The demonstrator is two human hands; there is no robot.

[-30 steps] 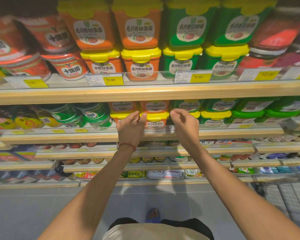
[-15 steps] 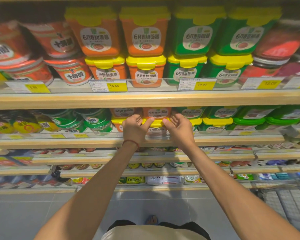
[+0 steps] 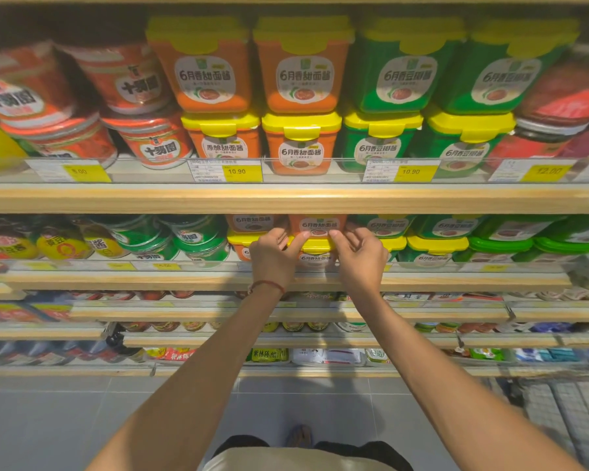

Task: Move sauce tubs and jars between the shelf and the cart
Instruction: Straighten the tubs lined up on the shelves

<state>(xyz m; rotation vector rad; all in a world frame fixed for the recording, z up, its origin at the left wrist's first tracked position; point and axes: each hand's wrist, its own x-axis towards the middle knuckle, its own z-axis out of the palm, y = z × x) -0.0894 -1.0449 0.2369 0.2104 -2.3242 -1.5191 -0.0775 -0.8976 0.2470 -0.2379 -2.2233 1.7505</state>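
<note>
On the second shelf (image 3: 286, 278), an orange sauce tub (image 3: 317, 223) sits stacked on another orange tub with a yellow lid (image 3: 317, 245). My left hand (image 3: 273, 258) and my right hand (image 3: 361, 257) clasp the upper orange tub from either side. Both thumbs press at its lower front edge, and the fingers curl in along its sides, partly hidden. Green tubs (image 3: 436, 248) with yellow lids stand to the right of it. Round green-lidded jars (image 3: 191, 237) stand to the left.
The shelf above (image 3: 286, 198) carries stacked orange tubs (image 3: 301, 107), green tubs (image 3: 398, 107) and red jars (image 3: 150, 144) behind price tags. Lower shelves hold small jars and packets. The wire cart (image 3: 565, 423) is at the bottom right over grey floor tiles.
Both hands have moved forward into the second shelf and drawn together, from spread open in front of it to closing around the orange tub.
</note>
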